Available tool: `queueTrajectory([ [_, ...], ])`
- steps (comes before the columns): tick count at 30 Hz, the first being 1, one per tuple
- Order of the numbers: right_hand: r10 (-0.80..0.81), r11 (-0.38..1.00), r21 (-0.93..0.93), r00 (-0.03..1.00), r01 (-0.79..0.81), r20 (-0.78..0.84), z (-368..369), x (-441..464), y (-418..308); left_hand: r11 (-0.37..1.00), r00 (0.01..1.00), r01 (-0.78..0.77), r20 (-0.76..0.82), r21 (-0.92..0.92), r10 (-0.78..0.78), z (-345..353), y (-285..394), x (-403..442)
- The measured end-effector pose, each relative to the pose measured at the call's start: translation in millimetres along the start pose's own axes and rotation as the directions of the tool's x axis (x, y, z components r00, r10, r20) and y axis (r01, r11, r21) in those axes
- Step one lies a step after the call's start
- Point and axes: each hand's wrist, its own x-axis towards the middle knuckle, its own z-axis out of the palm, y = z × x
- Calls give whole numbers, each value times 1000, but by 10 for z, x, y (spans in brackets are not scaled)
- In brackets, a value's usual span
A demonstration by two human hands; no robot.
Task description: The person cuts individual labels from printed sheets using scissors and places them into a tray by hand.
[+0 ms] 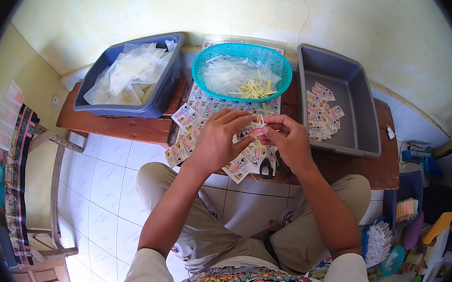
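Left hand (pixel 216 141): your thumb and fingers grip one side of a small printed card (pixel 249 130).
Right hand (pixel 292 144): your fingertips pinch its other side.
Card: between your hands, just this side of the turquoise basket (pixel 195 69).
Scissors (pixel 266 175): near your right hand, on the bench (pixel 114 126).
Grey tray (pixel 361 120): to your right, holding a pile of cards (pixel 323 116).

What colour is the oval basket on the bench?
The basket is turquoise; the head view shows it best.
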Motion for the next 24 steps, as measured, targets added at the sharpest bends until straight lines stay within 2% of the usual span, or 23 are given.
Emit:
queueTrajectory([
  [6, 4, 1000, 0, 1000, -4, -23, -52, -45, 26, 999, 1000, 19, 12, -41, -19, 114, -43, -43],
  [9, 31, 997, -66, 999, -32, -16, -103, -77, 93, 996, 997, 69, 23, -54, -68, 185, -74, -134],
  [11, 10, 976, -218, 1000, -14, -21, -122, -124, 118, 993, 995, 100, 29, -60, -99, 223, -132, -190],
  [12, 15, 976, -219, 1000, -18, -17, -120, -149, 109, 995, 996, 89, 17, -55, -88, 253, -167, -218],
  [14, -11, 888, -461, 1000, 13, 8, -122, -210, 78, 995, 997, 83, 6, -54, -83, 299, -218, -268],
  [15, -5, 887, -462, 1000, 9, 11, -131, -231, 92, 996, 996, 84, 2, -39, -84, 310, -227, -284],
  [17, -11, 780, -625, 999, 36, 43, -152, -269, 126, 995, 996, 91, -3, -25, -92, 325, -248, -305],
  [18, -6, 779, -626, 999, 34, 47, -182, -289, 175, 995, 995, 98, -4, -28, -99, 330, -253, -312],
  [20, -26, 528, -844, 995, 99, 100, -237, -336, 302, 993, 994, 110, -5, -33, -110, 337, -262, -324],
  [21, -23, 527, -844, 995, 98, 101, -226, -373, 316, 994, 994, 105, -12, -20, -105, 340, -267, -324],
  [23, 77, 284, -958, 995, 41, 65, -186, -434, 323, 995, 995, 101, -19, -8, -101, 338, -268, -318],
  [24, 78, 283, -958, 995, 40, 65, -164, -438, 309, 995, 995, 98, -22, -9, -98, 336, -263, -308],
])
